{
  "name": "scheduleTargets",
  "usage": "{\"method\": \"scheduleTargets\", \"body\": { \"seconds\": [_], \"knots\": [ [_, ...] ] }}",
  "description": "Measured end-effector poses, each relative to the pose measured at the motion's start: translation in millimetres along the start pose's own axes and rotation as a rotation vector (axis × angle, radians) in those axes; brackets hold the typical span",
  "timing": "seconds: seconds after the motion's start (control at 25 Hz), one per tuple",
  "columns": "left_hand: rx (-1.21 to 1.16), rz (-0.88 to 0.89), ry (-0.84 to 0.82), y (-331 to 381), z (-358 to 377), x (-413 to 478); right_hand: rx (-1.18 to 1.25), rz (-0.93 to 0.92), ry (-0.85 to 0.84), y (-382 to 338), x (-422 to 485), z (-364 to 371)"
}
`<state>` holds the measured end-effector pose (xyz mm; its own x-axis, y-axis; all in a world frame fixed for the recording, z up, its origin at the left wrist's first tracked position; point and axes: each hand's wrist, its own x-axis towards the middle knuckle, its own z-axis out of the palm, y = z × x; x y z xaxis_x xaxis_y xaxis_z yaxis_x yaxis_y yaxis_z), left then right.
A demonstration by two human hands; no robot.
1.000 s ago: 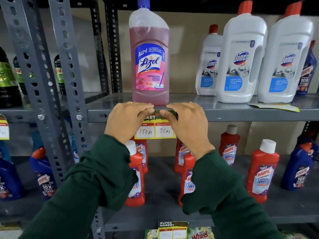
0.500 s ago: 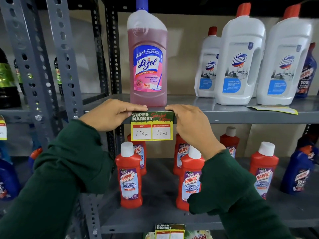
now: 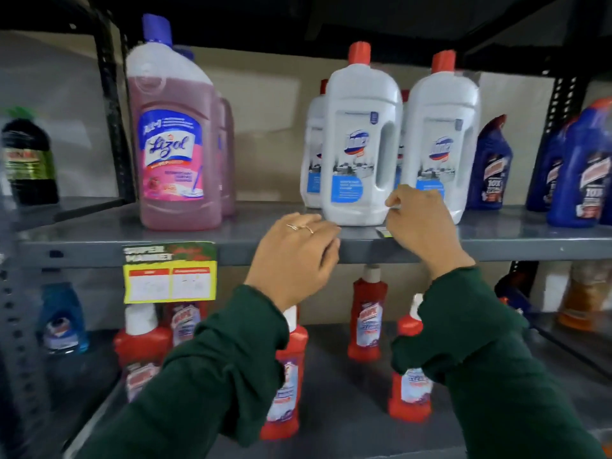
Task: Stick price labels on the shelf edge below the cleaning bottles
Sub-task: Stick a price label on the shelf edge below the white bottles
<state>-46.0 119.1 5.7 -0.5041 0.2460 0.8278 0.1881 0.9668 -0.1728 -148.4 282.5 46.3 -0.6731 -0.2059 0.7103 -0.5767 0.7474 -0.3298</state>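
Observation:
A yellow and green price label (image 3: 169, 273) hangs stuck on the grey shelf edge (image 3: 530, 249), below the pink Lizol bottle (image 3: 175, 144). Neither hand touches it. My left hand (image 3: 294, 256) hovers in front of the shelf edge to the label's right, fingers loosely curled and holding nothing. My right hand (image 3: 420, 226) lies on the shelf at the foot of two white Domex bottles (image 3: 361, 144). A corner of a loose label (image 3: 382, 230) shows under its fingers. Whether the hand grips that label is hidden.
Blue bottles (image 3: 583, 167) stand at the shelf's right end. Several red Harpic bottles (image 3: 367, 316) fill the shelf below. A dark green bottle (image 3: 28, 160) sits on the neighbouring rack at left, beyond a perforated black upright (image 3: 112, 111).
Both hands let go of the label under the Lizol bottle and moved right. The right hand now covers the loose label by the Domex bottles. My view shifted right too.

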Motion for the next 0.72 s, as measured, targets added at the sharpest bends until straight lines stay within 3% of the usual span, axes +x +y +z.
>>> {"method": "scheduleTargets", "body": {
  "seconds": [0.12, 0.2, 0.4, 0.52, 0.6, 0.68, 0.72],
  "knots": [
    [0.104, -0.051, -0.023, 39, 36, 22, -0.259, -0.047, -0.209, 29, 15, -7],
    [0.207, -0.138, -0.032, 54, 50, 30, -0.287, -0.106, -0.298, 38, 19, -5],
    [0.377, -0.235, 0.062, 63, 65, 27, 0.004, -0.258, -0.079, 55, 13, 0],
    [0.192, -0.412, 0.157, 79, 68, 35, 0.341, -0.34, 0.035, 66, 7, -14],
    [-0.047, -0.52, 0.231, 87, 65, 40, 0.552, -0.372, -0.018, 73, -2, -26],
    [-0.24, -0.488, 0.238, 94, 61, 43, 0.663, -0.404, -0.104, 79, -13, -34],
    [-0.226, -0.44, 0.231, 100, 59, 43, 0.663, -0.427, -0.115, 84, -19, -37]
  ]
}}
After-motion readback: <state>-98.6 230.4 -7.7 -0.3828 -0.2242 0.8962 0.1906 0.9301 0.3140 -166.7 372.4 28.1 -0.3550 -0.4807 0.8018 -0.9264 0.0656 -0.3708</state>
